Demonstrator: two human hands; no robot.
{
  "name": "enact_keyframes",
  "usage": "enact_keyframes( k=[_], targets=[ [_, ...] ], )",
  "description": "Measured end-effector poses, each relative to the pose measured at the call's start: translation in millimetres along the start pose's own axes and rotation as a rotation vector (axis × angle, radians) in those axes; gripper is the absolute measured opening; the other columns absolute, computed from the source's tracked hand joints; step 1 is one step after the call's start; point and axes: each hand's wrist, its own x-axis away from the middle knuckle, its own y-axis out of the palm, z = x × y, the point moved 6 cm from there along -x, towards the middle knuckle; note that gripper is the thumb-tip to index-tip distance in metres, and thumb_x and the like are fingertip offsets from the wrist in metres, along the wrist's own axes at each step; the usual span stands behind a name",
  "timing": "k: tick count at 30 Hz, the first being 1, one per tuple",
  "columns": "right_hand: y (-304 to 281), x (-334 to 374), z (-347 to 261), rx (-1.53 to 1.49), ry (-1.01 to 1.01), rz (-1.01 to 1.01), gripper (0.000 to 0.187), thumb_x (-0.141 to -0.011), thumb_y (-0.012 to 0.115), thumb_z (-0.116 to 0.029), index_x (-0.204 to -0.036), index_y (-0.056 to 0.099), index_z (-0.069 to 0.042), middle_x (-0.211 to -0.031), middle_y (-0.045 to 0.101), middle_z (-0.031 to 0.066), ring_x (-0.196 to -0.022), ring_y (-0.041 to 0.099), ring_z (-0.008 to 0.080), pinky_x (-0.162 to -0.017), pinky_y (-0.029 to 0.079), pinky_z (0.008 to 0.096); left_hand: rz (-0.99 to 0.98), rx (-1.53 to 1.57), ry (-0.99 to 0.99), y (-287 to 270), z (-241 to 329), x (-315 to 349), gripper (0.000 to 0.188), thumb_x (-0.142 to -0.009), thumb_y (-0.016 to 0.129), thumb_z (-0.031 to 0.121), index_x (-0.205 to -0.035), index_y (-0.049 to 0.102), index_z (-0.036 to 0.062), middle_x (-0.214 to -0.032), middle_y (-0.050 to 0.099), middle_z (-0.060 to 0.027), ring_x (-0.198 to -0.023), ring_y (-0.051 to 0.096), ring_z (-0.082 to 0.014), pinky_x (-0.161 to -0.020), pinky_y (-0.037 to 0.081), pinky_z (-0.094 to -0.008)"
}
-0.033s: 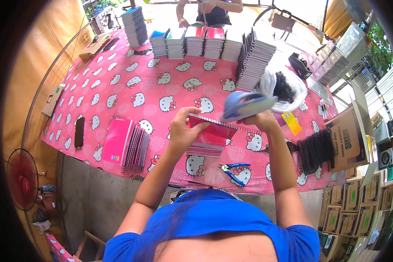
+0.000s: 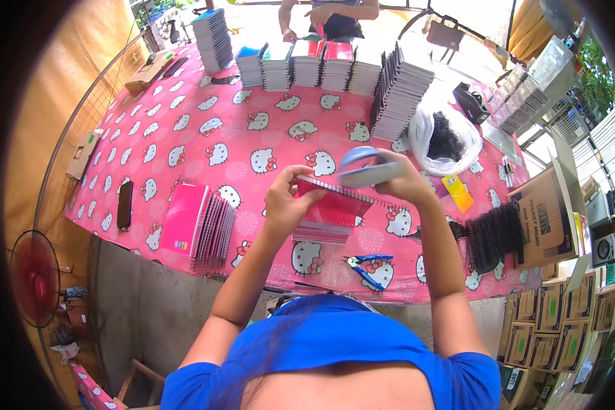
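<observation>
My left hand (image 2: 288, 203) pinches a small pink notebook (image 2: 324, 205) by its upper left corner, thumb on the cover. Along its top edge runs a dark wire coil (image 2: 345, 193), whose loose end trails off to the right. My right hand (image 2: 404, 181) grips a rounded blue-and-grey handheld tool (image 2: 369, 169), its kind unclear, at the coiled edge. Whether the tool touches the coil is hard to see. Under the held notebook lies a small stack of pink notebooks (image 2: 321, 234). Blue-handled cutting pliers (image 2: 367, 268) rest nearer to me.
Coiled pink notebooks (image 2: 197, 222) and a black phone (image 2: 124, 205) lie left. Tall notebook stacks (image 2: 400, 92) line the far side, where another person's hand (image 2: 289, 35) works. At right are black coils (image 2: 492, 236), a cardboard box (image 2: 543, 219) and a white plastic bag (image 2: 451, 164).
My right hand and the blue-and-grey tool have shifted slightly left along the notebook's coiled edge, and the tool has turned. My left hand stays nearly in place.
</observation>
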Motion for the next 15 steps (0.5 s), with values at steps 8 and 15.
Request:
enact_keyframes(
  k=[8,15],
  targets=[
    [4,-3,6,0.476,0.115,0.041,0.031,-0.067,0.061,-0.005,-0.098,0.059,-0.007,-0.092,0.067,0.0138,-0.091,0.063,0.0352,-0.073,0.049,0.0435,0.033,0.381,-0.107,-18,-39,5,0.043,-0.081,0.065,-0.011,-0.122,0.057,-0.0036,-0.099,0.068,-0.0099,-0.088,0.065,-0.0132,-0.080,0.055,-0.0260],
    [-12,92,128,0.868,0.406,0.196,0.047,-0.070,0.069,-0.012,-0.113,0.050,-0.009,-0.119,0.057,0.0158,-0.112,0.055,0.0370,-0.083,0.047,0.0521,-0.039,0.580,-0.125,-5,-32,0,0.026,-0.081,0.068,-0.007,-0.106,0.062,-0.0004,-0.089,0.069,-0.0089,-0.084,0.065,-0.0121,-0.075,0.055,-0.0239]
  ],
)
